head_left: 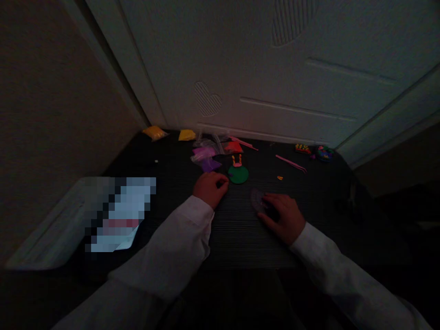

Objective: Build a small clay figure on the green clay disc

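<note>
The room is dim. My left hand (210, 188) rests on the dark table (237, 233) with its fingers curled, just left of a green clay disc (238, 174) that carries small orange and pink pieces (237, 160). What the curled fingers hold, if anything, is hidden. My right hand (282, 216) lies palm down over a clear round plastic piece (257, 200), fingers pressed on it. Both arms wear white sleeves.
Small bags of coloured clay lie at the table's back: yellow (155, 133), yellow (187, 134), purple (205, 156), red (233, 146). Pink tools (291, 163) and small clay figures (319, 152) sit at the back right. A white box (68, 220) stands left. A white door is behind.
</note>
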A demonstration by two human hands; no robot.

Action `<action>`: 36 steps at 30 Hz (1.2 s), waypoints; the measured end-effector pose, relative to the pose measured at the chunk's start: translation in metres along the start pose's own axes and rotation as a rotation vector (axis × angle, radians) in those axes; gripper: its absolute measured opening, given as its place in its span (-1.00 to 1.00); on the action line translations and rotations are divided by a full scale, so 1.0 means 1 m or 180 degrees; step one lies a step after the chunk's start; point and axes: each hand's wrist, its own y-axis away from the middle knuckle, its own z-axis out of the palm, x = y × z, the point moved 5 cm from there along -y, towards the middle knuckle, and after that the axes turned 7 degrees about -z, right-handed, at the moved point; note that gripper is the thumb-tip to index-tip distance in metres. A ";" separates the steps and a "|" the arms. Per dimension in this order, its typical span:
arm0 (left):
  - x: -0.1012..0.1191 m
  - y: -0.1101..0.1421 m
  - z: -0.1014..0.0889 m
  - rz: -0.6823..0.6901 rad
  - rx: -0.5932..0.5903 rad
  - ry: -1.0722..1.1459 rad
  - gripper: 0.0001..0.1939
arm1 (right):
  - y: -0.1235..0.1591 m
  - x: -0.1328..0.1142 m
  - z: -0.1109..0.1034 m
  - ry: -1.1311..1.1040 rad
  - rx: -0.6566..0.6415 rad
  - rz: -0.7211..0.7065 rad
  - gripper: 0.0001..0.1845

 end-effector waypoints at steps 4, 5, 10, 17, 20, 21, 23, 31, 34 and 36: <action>0.001 0.000 -0.001 -0.0004 0.0025 -0.0011 -0.83 | 0.000 0.006 0.000 0.0001 0.0040 0.0006 -0.57; 0.001 0.001 -0.002 0.0004 0.0024 -0.0008 -0.83 | 0.000 0.005 0.001 -0.0031 0.0019 -0.0057 -0.57; 0.002 0.000 -0.003 0.0019 0.0010 0.0002 -0.82 | 0.000 0.009 0.001 -0.0053 0.0057 0.0030 -0.60; 0.002 0.001 -0.003 0.0012 0.0106 -0.0009 -0.83 | 0.006 0.000 0.000 0.0095 -0.0002 -0.0165 -0.63; 0.002 0.001 -0.003 0.0032 0.0080 -0.0010 -0.84 | 0.007 0.001 0.000 0.0176 0.0008 -0.0157 -0.64; 0.002 0.001 -0.003 0.0031 0.0085 -0.0012 -0.84 | 0.007 0.004 0.000 0.0202 0.0029 -0.0129 -0.64; 0.001 0.001 -0.003 0.0025 0.0105 -0.0004 -0.84 | 0.006 0.008 0.000 0.0255 0.0070 -0.0048 -0.63; 0.000 0.000 -0.002 -0.0026 0.0142 0.0011 -0.82 | 0.006 0.003 0.001 0.0186 -0.0009 -0.0151 -0.58; 0.000 0.001 -0.003 -0.0008 0.0144 0.0045 -0.82 | 0.007 0.001 -0.001 0.0119 0.0012 -0.0119 -0.61; 0.000 0.001 -0.004 0.0002 0.0143 0.0062 -0.82 | 0.006 -0.001 -0.001 0.0069 -0.0003 -0.0116 -0.63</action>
